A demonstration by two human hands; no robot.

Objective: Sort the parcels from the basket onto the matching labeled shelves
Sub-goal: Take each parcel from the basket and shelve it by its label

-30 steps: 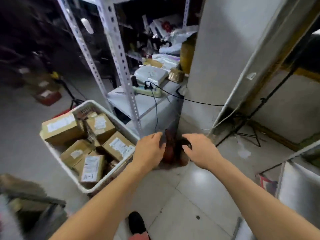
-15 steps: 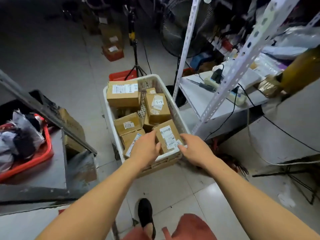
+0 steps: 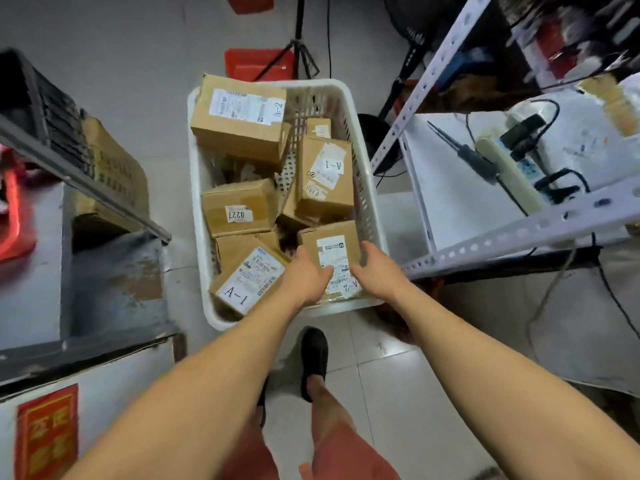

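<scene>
Head view: only one camera, looking down at the white basket in the centre of the frame.
Parcel in hand: A-2 box, lower right corner of the basket, against its near rim.
Left hand: fingers curled onto the box's left edge, thumb lying across the label.
Right hand: cupped on the box's right edge, fingers bent round it; both hands look to be gripping, though the box is not yet clear of the basket.
Handling: small stiff cardboard, probably light (a judgement from its build alone); plain card should not slip in bare palms.
Where to hold: the two opposite side faces, as now, keeping the label up so it stays readable.
Looks: brown carton, taped seams, white shipping label with a handwritten A-2 tag at its near end.
Neighbours: A-1 box just to the left, touching; another A-1 behind; a large A-2 at the far end; one marked 0227 centre left.
Shelves: white rack at right; no shelf labels can be read.
</scene>
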